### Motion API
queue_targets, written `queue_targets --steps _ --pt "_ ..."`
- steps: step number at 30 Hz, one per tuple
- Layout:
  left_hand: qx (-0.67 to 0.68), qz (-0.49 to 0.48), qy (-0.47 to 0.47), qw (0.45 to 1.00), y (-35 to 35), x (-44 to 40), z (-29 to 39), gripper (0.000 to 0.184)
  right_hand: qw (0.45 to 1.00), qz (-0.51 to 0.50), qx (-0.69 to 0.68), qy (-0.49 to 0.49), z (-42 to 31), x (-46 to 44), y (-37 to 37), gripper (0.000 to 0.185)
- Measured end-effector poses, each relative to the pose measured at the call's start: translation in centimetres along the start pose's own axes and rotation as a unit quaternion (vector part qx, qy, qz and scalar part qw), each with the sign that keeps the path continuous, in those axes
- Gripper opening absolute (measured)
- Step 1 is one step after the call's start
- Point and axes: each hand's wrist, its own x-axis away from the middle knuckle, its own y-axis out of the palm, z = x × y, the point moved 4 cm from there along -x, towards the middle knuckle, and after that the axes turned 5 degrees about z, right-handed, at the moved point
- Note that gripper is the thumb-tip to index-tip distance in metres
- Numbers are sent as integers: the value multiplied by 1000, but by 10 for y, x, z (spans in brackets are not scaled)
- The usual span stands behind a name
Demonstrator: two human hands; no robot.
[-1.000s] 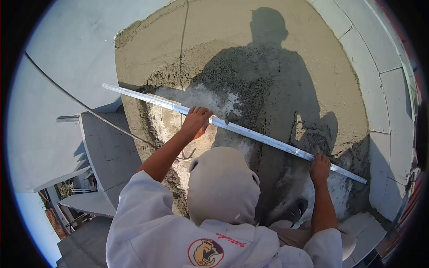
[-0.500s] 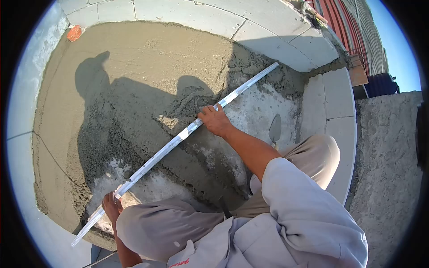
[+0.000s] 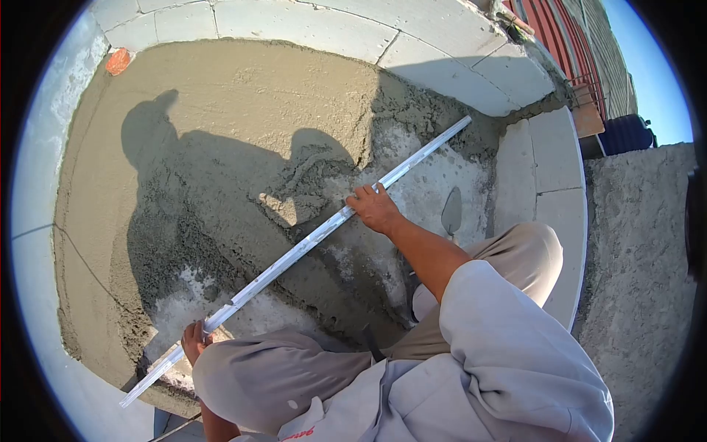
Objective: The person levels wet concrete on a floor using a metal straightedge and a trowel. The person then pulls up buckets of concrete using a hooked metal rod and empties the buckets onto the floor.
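A long, straight metal screed bar (image 3: 293, 254) lies diagonally across the floor, from the lower left to the upper right. My left hand (image 3: 196, 341) is closed around it near its lower end, beside my knee. Farther up, my right hand (image 3: 374, 208) grips the bar with its fingers over the far edge. Beyond the bar spreads wet grey mortar (image 3: 243, 81), smooth at the back and rough where it ends near the bar. Bare, whitish floor (image 3: 423, 188) shows around the bar's upper part. To the right of my right hand lies a trowel (image 3: 452, 212), its handle partly hidden by my knee.
Pale block walls (image 3: 294, 23) enclose the floor at the back, with more blocks (image 3: 541, 169) on the right. An orange-red lump (image 3: 118, 62) sits in the far left corner. A thin dark cord (image 3: 85, 261) crosses the mortar at left. My bent knees flank the near floor.
Both hands have drawn the bar toward me and to the right, away from the mortar edge. More mortar shows beyond it, and the trowel stays where it was.
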Motion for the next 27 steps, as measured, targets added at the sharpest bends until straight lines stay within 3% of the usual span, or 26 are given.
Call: queue_targets --steps 7,11,14,18,27 --pt "-13 33 29 999 6 39 -13 44 999 -22 10 -25 -26 50 -3 26" --pt "-16 54 -5 998 -30 25 8 47 999 35 17 -30 -25 20 -15 24" --pt "7 72 22 997 -7 18 3 50 998 49 20 -20 -11 -9 -9 23" --pt "-5 -20 -13 1000 22 5 -16 56 999 35 0 -32 9 -18 -8 25" --pt "58 2 51 997 33 20 -8 56 999 34 -18 -5 26 17 3 31"
